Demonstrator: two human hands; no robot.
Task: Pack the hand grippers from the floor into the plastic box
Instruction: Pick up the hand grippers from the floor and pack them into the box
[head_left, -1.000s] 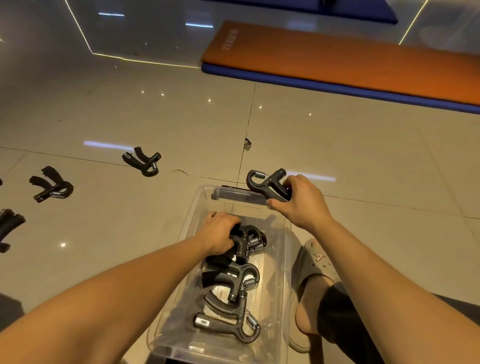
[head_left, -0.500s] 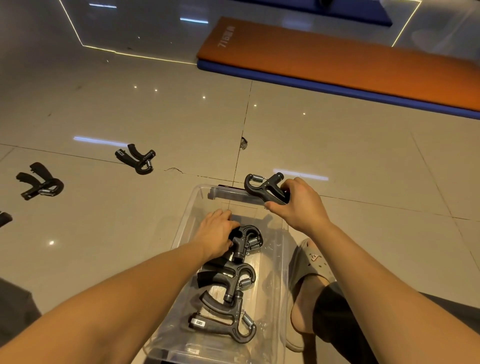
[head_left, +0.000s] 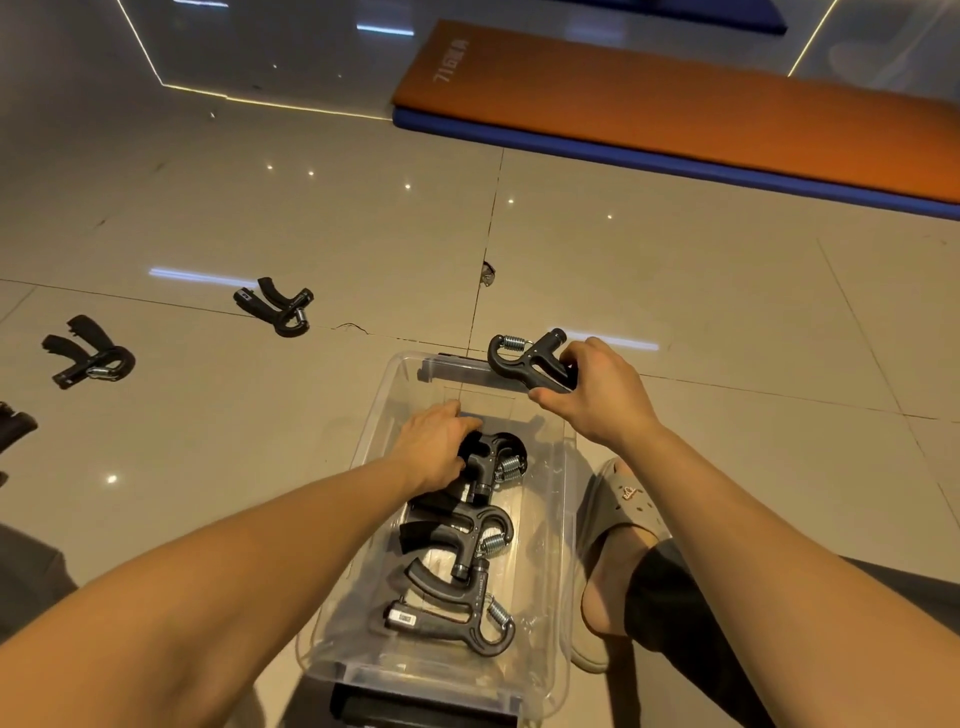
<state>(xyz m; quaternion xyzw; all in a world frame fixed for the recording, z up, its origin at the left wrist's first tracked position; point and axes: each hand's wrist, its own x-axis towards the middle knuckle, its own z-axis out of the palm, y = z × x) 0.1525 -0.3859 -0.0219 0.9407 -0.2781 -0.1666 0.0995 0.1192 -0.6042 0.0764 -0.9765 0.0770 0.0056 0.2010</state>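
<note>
Hand grippers: 7 in view.
- 3 in the box (head_left: 452, 369): far gripper (head_left: 491, 462), middle gripper (head_left: 467, 530), near gripper (head_left: 452, 613).
- 1 held gripper (head_left: 524, 358), in the right hand (head_left: 597, 395).
- 3 on the floor at left: floor gripper (head_left: 280, 306), second floor gripper (head_left: 88, 353), and 1 edge gripper (head_left: 15, 426) cut off by the frame.

Box: 1, clear plastic.

Hands: 2. The left hand (head_left: 434, 447) holds the far gripper.

Slipper (head_left: 618, 499): 1.

Mats: 1 orange mat (head_left: 675, 109) on 1 blue mat (head_left: 623, 156). 1 more blue piece (head_left: 727, 13) at the top edge, kind unclear.
</note>
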